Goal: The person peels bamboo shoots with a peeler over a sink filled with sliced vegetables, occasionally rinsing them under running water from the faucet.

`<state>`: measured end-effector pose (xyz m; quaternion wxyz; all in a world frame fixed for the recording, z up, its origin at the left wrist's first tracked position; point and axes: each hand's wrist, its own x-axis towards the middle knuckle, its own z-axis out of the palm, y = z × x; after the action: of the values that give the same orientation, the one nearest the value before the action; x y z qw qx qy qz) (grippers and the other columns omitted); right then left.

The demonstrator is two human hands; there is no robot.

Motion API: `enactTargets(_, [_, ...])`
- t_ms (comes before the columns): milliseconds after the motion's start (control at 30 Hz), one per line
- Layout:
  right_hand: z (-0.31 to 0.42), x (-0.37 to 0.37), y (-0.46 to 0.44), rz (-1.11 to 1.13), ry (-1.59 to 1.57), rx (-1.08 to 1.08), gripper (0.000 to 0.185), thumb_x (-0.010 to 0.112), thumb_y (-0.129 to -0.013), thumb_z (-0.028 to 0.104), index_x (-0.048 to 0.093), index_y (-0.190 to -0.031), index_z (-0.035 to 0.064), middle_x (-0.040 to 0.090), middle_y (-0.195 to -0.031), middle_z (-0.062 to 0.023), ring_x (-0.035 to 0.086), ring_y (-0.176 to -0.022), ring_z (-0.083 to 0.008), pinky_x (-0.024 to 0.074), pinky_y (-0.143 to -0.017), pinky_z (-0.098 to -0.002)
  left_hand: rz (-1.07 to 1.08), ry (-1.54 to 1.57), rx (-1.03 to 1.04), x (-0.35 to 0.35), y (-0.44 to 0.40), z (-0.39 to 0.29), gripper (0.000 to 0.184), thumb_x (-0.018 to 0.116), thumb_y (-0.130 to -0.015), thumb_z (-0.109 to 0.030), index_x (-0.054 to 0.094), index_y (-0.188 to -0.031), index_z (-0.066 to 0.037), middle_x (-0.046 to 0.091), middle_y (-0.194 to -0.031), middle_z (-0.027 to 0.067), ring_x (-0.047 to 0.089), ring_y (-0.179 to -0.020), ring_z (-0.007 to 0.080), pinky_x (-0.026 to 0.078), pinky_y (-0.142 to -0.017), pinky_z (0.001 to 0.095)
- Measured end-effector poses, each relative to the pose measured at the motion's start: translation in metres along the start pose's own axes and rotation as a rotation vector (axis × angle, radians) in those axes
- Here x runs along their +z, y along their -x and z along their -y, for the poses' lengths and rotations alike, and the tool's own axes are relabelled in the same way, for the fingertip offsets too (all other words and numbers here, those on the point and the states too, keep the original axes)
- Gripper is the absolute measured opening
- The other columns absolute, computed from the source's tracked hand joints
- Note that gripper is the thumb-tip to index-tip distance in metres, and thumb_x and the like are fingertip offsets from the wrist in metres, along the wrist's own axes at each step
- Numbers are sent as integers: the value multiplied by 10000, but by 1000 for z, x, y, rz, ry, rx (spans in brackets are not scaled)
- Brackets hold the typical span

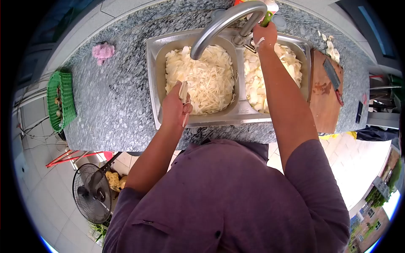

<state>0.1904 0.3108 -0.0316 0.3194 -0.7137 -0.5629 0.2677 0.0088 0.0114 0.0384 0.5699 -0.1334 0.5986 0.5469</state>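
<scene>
My left hand [176, 107], at the front left of the left basin [159, 69], is closed round pale sliced pieces [183, 92]. Beneath and beyond it, pale shreds [204, 80] fill that basin. My right hand [265, 37] is closed round a tool with a green handle [266, 19], behind the right basin near the faucet [228, 19]. The tool's metal end is partly hidden by the hand. More pale slices [255, 84] lie in the right basin, partly covered by my right forearm.
A cleaver [331, 74] rests on a wooden board [325, 101] right of the sink. Pale scraps [333, 52] lie behind the board. A pink cloth [103, 52] and a green basket [69, 101] are at left; a fan [93, 193] stands below.
</scene>
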Motion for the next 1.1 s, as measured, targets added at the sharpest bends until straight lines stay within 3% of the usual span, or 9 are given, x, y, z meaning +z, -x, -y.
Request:
enactTargets(267, [-11, -6, 18, 24, 143, -27, 457, 709, -801, 336, 582, -1097, 12, 712, -1001, -230, 685, -963, -422, 531, -881, -483, -39, 36, 75, -18, 4, -15, 274, 555, -1037, -313, 600, -897, -82, 529, -622, 17, 267, -394, 100, 235, -405, 271])
enactTargets(433, [-46, -13, 49, -127, 111, 168, 485, 772, -790, 349, 600, -1052, -21, 707, -1007, -200, 689, -946, -358, 525, -872, -442, -71, 114, 74, -45, 3, -15, 272, 557, -1031, -305, 591, -882, -81, 528, -619, 19, 289, -389, 99, 245, -390, 267])
enactTargets(500, [-57, -19, 83, 59, -145, 241, 479, 806, -766, 330, 623, -1029, -25, 704, -971, -173, 682, -885, -290, 522, -840, -389, -67, 120, 95, -56, 7, -14, 247, 544, -1034, -286, 597, -899, -86, 530, -632, 21, 294, -396, 93, 251, -385, 256])
enactTargets(567, [-71, -19, 121, 174, -106, 165, 437, 792, -788, 315, 637, -1026, -17, 708, -943, -127, 668, -854, -235, 516, -814, -356, -53, 111, 103, -72, 4, -11, 235, 538, -1036, -280, 601, -915, -89, 530, -641, 22, 298, -400, 89, 255, -383, 251])
enactTargets(633, [-68, -22, 155, 217, -129, 92, 384, 757, -823, 302, 645, -1061, 22, 717, -927, -109, 681, -857, -251, 521, -812, -376, -75, 120, 88, -79, 4, -12, 232, 538, -1036, -282, 600, -920, -91, 527, -643, 22, 299, -402, 89, 254, -383, 250])
enactTargets(700, [-63, -26, 168, 356, 135, 1, 298, 694, -862, 294, 621, -1061, 84, 724, -967, -147, 692, -896, -365, 534, -812, -449, -90, 118, 78, -84, 4, -13, 230, 537, -1037, -283, 597, -926, -92, 523, -645, 21, 300, -406, 88, 253, -383, 248])
enactTargets(867, [-67, -7, 163, 442, 608, -377, 366, 668, -849, 228, 546, -1145, 49, 716, -971, -183, 688, -917, -404, 533, -790, -492, -93, 103, 103, -84, 6, -13, 233, 526, -1043, -284, 591, -929, -90, 517, -657, 17, 301, -419, 88, 247, -381, 246])
enactTargets(967, [-41, 6, 147, 692, 677, -166, 356, 688, -787, 147, 558, -1095, 25, 708, -952, -216, 690, -897, -408, 534, -750, -487, -93, 134, 93, -81, 7, -13, 246, 517, -1049, -285, 589, -922, -87, 516, -665, 17, 302, -425, 89, 250, -382, 244])
enactTargets(1100, [-44, 73, 145, 886, 163, -47, 267, 756, -691, 165, 631, -839, -19, 696, -785, -189, 677, -707, -312, 528, -639, -409, -86, 153, 98, -81, 4, -11, 255, 510, -1053, -284, 587, -935, -72, 519, -672, 23, 307, -426, 92, 248, -378, 240])
